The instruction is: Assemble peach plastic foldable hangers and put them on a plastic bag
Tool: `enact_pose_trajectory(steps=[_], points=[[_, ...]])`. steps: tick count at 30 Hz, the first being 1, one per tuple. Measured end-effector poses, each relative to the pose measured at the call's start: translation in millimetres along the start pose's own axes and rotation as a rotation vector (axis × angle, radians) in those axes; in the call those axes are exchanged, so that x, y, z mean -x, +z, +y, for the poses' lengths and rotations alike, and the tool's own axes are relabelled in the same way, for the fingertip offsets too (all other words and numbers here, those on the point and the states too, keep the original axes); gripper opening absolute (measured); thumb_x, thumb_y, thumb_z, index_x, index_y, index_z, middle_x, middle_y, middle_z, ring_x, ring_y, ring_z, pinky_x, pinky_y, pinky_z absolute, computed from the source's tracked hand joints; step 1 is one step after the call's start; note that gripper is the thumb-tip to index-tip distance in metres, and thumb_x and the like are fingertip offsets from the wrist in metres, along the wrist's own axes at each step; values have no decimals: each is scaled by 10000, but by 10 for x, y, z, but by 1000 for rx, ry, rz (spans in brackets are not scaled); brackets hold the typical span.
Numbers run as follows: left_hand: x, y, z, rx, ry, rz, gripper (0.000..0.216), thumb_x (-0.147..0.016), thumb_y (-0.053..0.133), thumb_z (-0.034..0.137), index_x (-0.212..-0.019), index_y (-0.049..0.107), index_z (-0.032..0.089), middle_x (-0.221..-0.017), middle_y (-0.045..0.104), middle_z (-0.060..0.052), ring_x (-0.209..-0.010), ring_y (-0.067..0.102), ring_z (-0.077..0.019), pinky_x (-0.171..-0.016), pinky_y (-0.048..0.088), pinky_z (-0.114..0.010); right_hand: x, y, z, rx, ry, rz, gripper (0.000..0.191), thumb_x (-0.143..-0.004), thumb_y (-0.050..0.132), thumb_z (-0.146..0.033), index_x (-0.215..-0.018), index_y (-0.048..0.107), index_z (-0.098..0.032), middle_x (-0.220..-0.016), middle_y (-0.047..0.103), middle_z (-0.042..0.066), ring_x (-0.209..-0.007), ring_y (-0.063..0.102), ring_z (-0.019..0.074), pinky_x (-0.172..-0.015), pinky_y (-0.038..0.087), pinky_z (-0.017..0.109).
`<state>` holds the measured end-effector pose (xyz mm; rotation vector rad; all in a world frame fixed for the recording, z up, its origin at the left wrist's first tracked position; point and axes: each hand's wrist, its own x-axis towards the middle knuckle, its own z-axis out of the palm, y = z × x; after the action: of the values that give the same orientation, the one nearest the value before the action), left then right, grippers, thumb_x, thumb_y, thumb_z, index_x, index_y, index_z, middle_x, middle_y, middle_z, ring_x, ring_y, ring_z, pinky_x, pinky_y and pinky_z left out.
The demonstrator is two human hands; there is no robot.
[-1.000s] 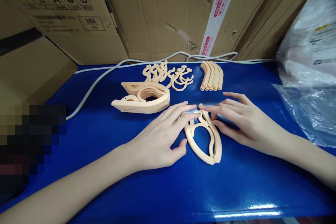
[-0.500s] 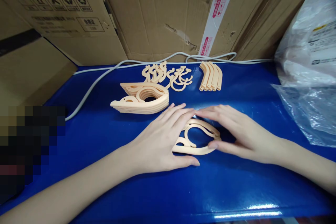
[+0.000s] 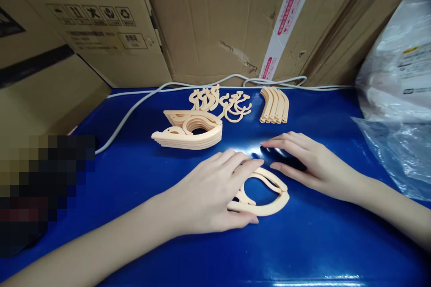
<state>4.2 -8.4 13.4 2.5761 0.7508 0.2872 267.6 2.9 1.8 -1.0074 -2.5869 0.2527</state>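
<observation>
A beige folding hanger (image 3: pixel 269 209) lies flat on the blue tabletop, with its curved arms meeting at the right. My left hand (image 3: pixel 212 195) covers the left end, thumb along the near side and fingers across the far side, closed around it. To the right, my right hand (image 3: pixel 310 161) is held off the hanger with thumb and fingers apart and nothing between them. Beyond my left hand sits a stack of similar folded hangers (image 3: pixel 193 142). Several loose hooks (image 3: pixel 235 112) lie behind that stack, and a row of curved hanger arms (image 3: pixel 275 106) is at their right.
A white cable (image 3: pixel 134 104) runs along the back of the blue table (image 3: pixel 235 260). Cardboard boxes (image 3: pixel 208 18) form a wall behind. A clear plastic bag (image 3: pixel 393 157) spreads over the right side. At the left edge, a patch of the picture is pixelated.
My right hand has come off the hanger and moved right. The hanger, under my left hand, sits a little nearer to me. The whole view has shifted slightly.
</observation>
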Motion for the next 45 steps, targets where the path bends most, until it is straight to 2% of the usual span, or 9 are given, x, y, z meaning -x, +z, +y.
enact_pose_trajectory(steps=[3,9,16,21,24,26,32,37,45], points=[[21,-45,23,30,-17,-5,758,-778,765,391,-1415,434,150,-1296,549,-72,-1166,500,-247,-1005,443,-380,1,-5,12,8,3,-2,340,-987,519,-288,-1310,501,-185,-1190,636,95,-1091,579,211,-914,477,370],[52,-163,67,1,33,7,628,-783,659,279,-1361,485,105,-1268,531,-99,-1178,479,-250,-1054,399,-361,5,-5,8,0,-27,-26,309,-987,503,-249,-1287,515,-180,-1200,609,103,-1108,560,205,-914,491,357],[71,-404,72,-36,62,63,621,-788,638,234,-1374,449,151,-1324,508,-87,-1230,478,-220,-1096,383,-334,1,11,18,12,-49,-42,269,-981,489,-244,-1237,550,-191,-1225,582,115,-1113,557,219,-897,510,356],[143,-710,-154,-138,-14,213,683,-782,668,218,-1409,395,203,-1380,492,-82,-1315,453,-251,-1113,407,-374,-5,11,9,34,-28,-60,275,-975,499,-247,-1240,567,-216,-1242,576,116,-1107,572,220,-897,517,362],[201,-856,-382,-141,-76,300,666,-772,685,278,-1386,431,226,-1375,513,-72,-1263,515,-278,-1094,443,-415,-2,27,9,31,5,-97,325,-973,516,-294,-1293,541,-243,-1332,535,117,-1194,536,243,-957,499,417],[230,-910,-531,-120,-139,313,654,-761,689,317,-1368,455,245,-1355,544,-65,-1230,548,-292,-1090,453,-451,1,37,12,27,18,-119,359,-972,522,-330,-1325,520,-263,-1386,501,118,-1229,516,258,-976,488,455],[281,-936,-799,5,-286,273,704,-704,719,415,-1354,490,275,-1388,558,-87,-1256,556,-358,-1066,481,-537,-8,34,8,20,32,-142,378,-976,511,-348,-1347,513,-278,-1411,497,115,-1256,507,264,-989,482,477],[261,-938,-780,-2,-318,247,714,-706,706,447,-1364,483,281,-1390,568,-92,-1275,546,-366,-1092,445,-562,-9,19,-3,10,37,-125,373,-969,517,-343,-1333,544,-264,-1406,517,115,-1254,519,268,-982,493,465],[234,-894,-734,29,-349,238,643,-748,688,432,-1339,493,274,-1380,570,-103,-1272,555,-341,-1080,469,-526,-15,14,-13,3,46,-126,379,-964,521,-337,-1331,563,-253,-1401,532,125,-1253,527,281,-978,501,481]])
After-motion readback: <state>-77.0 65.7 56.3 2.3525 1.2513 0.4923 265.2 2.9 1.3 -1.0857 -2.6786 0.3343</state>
